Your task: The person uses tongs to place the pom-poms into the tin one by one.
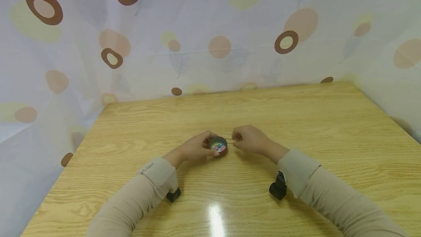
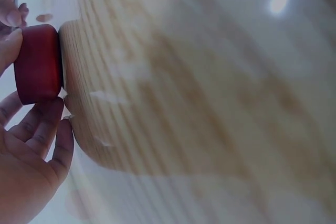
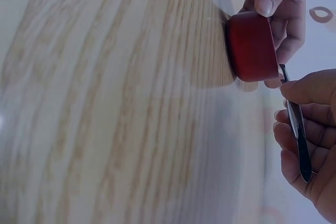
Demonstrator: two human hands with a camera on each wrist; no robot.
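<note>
A small round red container (image 1: 222, 152) stands on the wooden table, with several small coloured pieces (image 1: 217, 146) visible inside it in the head view. My left hand (image 1: 196, 146) holds it by the side, thumb at the near edge and fingers round the far side. The left wrist view shows its smooth red wall (image 2: 38, 66). On the container's right, my right hand (image 1: 252, 140) pinches metal tweezers (image 3: 302, 153) between thumb and fingers. Their tips are at the container's rim in the right wrist view; whether they hold a piece cannot be made out.
The wooden table (image 1: 230, 112) reaches back to a white patterned cloth (image 1: 197, 61) hanging behind and at both sides. A black wrist camera (image 1: 278, 187) sits under the right cuff, another camera (image 1: 173, 195) under the left. Light glares off the table near its front.
</note>
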